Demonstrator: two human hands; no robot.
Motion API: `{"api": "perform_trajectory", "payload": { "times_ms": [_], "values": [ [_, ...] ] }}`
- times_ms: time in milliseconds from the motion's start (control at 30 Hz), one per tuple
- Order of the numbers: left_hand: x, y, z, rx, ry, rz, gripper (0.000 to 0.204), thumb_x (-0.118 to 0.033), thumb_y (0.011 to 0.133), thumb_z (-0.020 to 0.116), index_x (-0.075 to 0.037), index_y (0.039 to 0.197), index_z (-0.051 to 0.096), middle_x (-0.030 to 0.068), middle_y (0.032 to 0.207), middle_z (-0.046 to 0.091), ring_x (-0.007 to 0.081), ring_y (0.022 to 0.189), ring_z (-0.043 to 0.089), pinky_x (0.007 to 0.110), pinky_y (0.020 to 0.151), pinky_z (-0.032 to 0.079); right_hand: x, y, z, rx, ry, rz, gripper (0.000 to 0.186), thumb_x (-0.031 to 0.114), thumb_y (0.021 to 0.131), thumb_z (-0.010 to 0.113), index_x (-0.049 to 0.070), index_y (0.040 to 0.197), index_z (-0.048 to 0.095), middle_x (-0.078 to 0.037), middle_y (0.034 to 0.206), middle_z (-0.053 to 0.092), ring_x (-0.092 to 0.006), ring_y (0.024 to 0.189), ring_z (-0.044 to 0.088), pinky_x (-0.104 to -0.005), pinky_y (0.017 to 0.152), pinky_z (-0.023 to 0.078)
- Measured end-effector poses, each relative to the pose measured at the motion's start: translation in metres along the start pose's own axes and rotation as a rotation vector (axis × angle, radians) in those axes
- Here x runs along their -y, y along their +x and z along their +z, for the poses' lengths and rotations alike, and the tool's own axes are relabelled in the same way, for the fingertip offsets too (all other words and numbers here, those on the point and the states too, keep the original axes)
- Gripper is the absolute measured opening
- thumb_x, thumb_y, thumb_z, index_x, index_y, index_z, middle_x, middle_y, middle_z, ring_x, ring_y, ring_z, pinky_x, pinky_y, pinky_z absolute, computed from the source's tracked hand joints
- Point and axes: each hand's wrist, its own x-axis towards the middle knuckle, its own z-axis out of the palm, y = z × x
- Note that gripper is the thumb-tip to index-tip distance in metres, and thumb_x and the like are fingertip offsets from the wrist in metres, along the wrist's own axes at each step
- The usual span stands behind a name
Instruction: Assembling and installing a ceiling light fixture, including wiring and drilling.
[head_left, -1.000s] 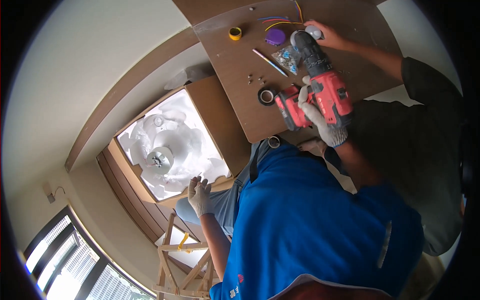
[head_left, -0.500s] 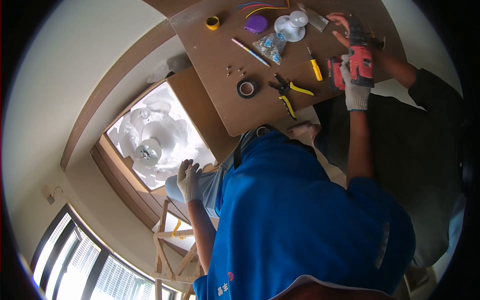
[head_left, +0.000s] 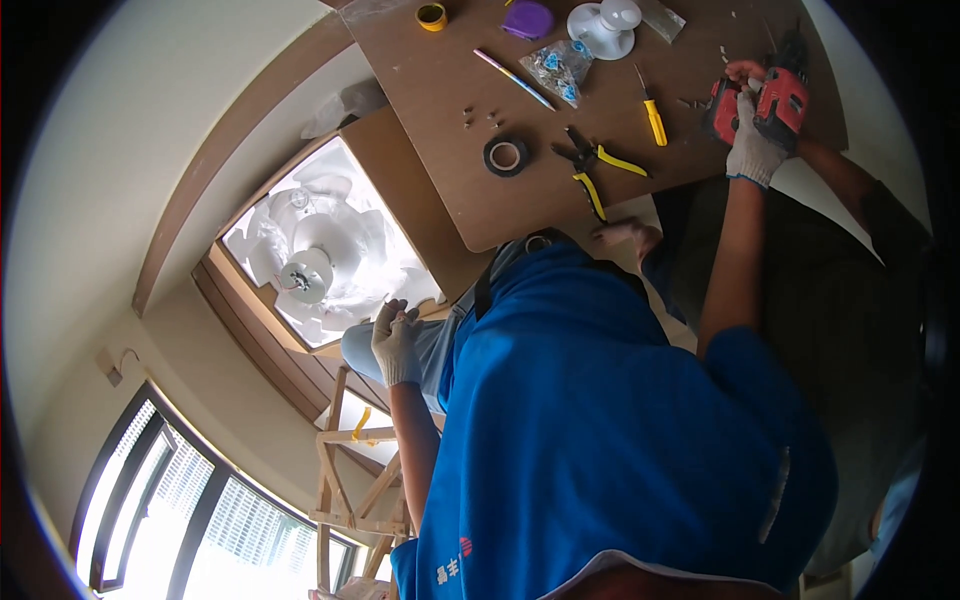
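My right hand (head_left: 756,150), in a white knit glove, grips a red and black cordless drill (head_left: 786,100) at the table's right side. A bare hand (head_left: 745,71) of a person beside me is close to the drill, partly hidden by it. My left hand (head_left: 396,348), gloved too, is held near my knee with its fingers loosely apart and nothing in it. Close to it stands an open cardboard box (head_left: 385,165) with a white lamp (head_left: 306,275) lying in clear plastic wrap.
On the brown table (head_left: 430,130) are yellow-handled wire strippers (head_left: 588,160), a yellow screwdriver (head_left: 655,122), black tape (head_left: 506,156), a bag of hardware (head_left: 560,70), a pencil (head_left: 515,80), a white lamp holder (head_left: 602,32), a purple case (head_left: 527,19) and yellow tape (head_left: 431,16). A wooden frame (head_left: 350,480) stands lower left.
The drill and my right hand have shifted right toward the table's far right edge. The other person's hand now sits lower, behind the drill. My left hand is raised slightly; the whole view has shifted.
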Motion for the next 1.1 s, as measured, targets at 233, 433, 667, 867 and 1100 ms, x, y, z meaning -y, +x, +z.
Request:
{"api": "perform_trajectory", "payload": {
  "times_ms": [233, 433, 667, 867, 1100],
  "values": [
    [-0.001, 0.014, -0.001, 0.040, 0.025, 0.024, 0.040, -0.009, 0.102, 0.056, 0.003, 0.141, 0.053, 0.0157, 0.130, 0.064, 0.0257, 0.107, 0.069, 0.037, 0.085, 0.059, -0.055, -0.002, -0.052, -0.569, -0.072, 0.101, 0.019, 0.015, 0.095, 0.060, 0.003, 0.109, 0.065, -0.009, 0.104, 0.066, -0.0201, 0.096, 0.061, -0.0349, 0.091, 0.048],
    [-0.008, 0.014, 0.013, 0.027, 0.045, -0.038, 0.038, -0.005, 0.101, 0.052, 0.002, 0.138, 0.055, 0.0144, 0.130, 0.065, 0.0254, 0.105, 0.070, 0.035, 0.085, 0.058, -0.086, 0.004, -0.103, -0.235, -0.094, 0.115, 0.018, 0.000, 0.100, 0.055, 0.006, 0.114, 0.065, -0.005, 0.119, 0.065, -0.0120, 0.109, 0.062, -0.0259, 0.090, 0.051],
    [-0.010, 0.020, 0.026, 0.081, 0.103, -0.037, 0.033, -0.009, 0.102, 0.053, -0.004, 0.134, 0.058, 0.0100, 0.125, 0.067, 0.0229, 0.099, 0.069, 0.037, 0.084, 0.058, -0.092, 0.029, -0.064, -0.835, 0.256, 0.069, 0.025, 0.004, 0.089, 0.076, 0.008, 0.111, 0.064, -0.001, 0.101, 0.068, -0.0099, 0.089, 0.064, -0.0314, 0.080, 0.055],
    [-0.012, 0.017, 0.026, 0.101, 0.083, -0.042, 0.033, -0.008, 0.103, 0.051, -0.005, 0.136, 0.056, 0.0102, 0.126, 0.065, 0.0236, 0.103, 0.068, 0.037, 0.086, 0.057, -0.096, 0.073, -0.036, -0.982, 0.380, 0.356, 0.031, 0.015, 0.084, 0.083, 0.012, 0.108, 0.065, 0.004, 0.089, 0.066, -0.0106, 0.073, 0.063, -0.0287, 0.065, 0.053],
    [-0.002, 0.019, 0.027, 0.076, 0.063, -0.118, 0.035, -0.008, 0.103, 0.051, -0.004, 0.138, 0.054, 0.0116, 0.128, 0.064, 0.0267, 0.107, 0.067, 0.039, 0.088, 0.056, -0.088, 0.066, -0.039, -0.838, 0.235, 0.442, 0.022, 0.011, 0.087, 0.079, 0.011, 0.105, 0.067, -0.002, 0.095, 0.070, -0.0162, 0.079, 0.068, -0.0319, 0.067, 0.055]
  ]
}}
